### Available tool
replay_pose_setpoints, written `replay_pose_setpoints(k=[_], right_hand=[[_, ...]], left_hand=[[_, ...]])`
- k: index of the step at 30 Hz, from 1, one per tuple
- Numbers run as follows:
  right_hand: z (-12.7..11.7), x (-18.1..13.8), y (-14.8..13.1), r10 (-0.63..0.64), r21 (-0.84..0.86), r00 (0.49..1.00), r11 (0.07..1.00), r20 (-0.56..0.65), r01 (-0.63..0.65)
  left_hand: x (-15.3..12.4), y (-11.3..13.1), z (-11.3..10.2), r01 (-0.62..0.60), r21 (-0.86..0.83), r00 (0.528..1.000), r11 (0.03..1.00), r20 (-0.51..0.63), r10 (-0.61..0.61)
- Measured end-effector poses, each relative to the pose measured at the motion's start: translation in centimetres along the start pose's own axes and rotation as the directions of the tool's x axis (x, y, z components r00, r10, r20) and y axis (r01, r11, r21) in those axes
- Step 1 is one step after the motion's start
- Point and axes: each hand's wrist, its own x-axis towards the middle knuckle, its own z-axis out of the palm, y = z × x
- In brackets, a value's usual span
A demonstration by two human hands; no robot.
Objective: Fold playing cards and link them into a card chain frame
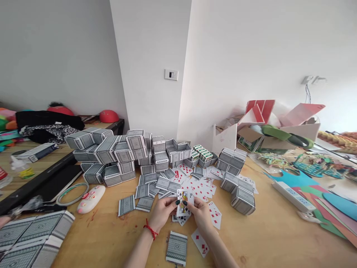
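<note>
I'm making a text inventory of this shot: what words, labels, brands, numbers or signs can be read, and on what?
"Q": front card held by the left hand and right hand.
Red diamond signs: lowest face-up card.
Too small or blurred: print on the white-and-blue box, the yellow-labelled bottle and the red-printed card.

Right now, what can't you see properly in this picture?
All in the head view:
- Held cards: the front one covers those behind, so I can't count them.
- Diamond card: the right arm hides part of it.
- Big card block at lower left: cut off by the left and bottom edges.
- Wall switch: too small to make out any markings.
</note>
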Motion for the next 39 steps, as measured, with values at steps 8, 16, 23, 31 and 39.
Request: replay_pose_setpoints(k=[8, 16, 23, 31, 39], right_hand=[[-0.3, -0.2, 0.1, -0.052, -0.139, 0.997, 0.989, -0.051, 0.045], [0.1, 0.4, 1.7, -0.024, -0.175, 1.000, 0.984, -0.013, 0.022], [0.2, 0.2, 2.9, -0.063, -0.317, 0.997, 0.948, -0.047, 0.045], [0.8, 0.0, 1.0, -0.010, -0.240, 0.985, 0.969, 0.171, 0.052], [1.2, -0.2, 1.8, -0.110, -0.444, 0.994, 0.890, 0.026, 0.110]], left_hand=[[0.3, -0.8, 0.6, -0.101, 0.277, 0.972, 0.956, -0.175, 0.154], [0.2, -1.5, 1.5, -0.150, 0.589, 0.853, 0.794, -0.329, 0.406], [0.0, -1.6, 1.3, -0.189, 0.724, 0.798, 0.664, -0.281, 0.533], [0.0, -1.9, 0.6, -0.148, 0.863, 0.754, 0.482, -0.217, 0.620], [-0.7, -2.2, 1.2, -0.293, 0.903, 0.760, 0.314, 0.020, 0.649]])
